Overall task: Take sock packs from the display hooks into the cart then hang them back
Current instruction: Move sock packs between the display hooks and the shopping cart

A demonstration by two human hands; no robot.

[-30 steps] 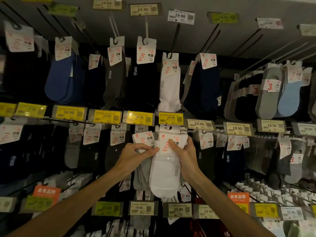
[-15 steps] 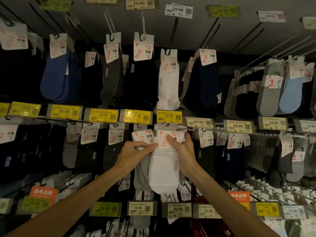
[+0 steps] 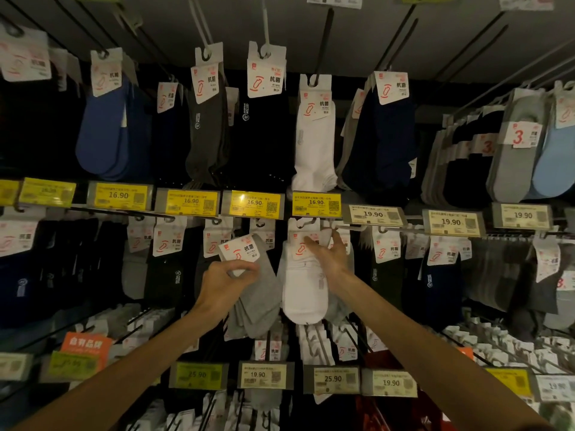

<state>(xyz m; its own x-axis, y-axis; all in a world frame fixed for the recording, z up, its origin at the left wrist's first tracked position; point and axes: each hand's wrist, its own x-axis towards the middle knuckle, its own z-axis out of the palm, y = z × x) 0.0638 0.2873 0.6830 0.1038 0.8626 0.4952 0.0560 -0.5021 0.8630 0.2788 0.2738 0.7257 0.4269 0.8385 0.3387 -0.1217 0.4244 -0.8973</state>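
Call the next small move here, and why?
Probably raise the grey sock pack to a free hook in this row. The left hand pinches its card, and the pack is tilted and off any hook. The white sock pack looks hung, with the right hand resting open-fingered on its card.

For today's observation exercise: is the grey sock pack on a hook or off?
Off. The left hand pinches the grey sock pack by its card, which sits tilted and unhung.

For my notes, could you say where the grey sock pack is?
The grey sock pack is centre-left in the head view, held by the left hand, left of the hanging white pack.
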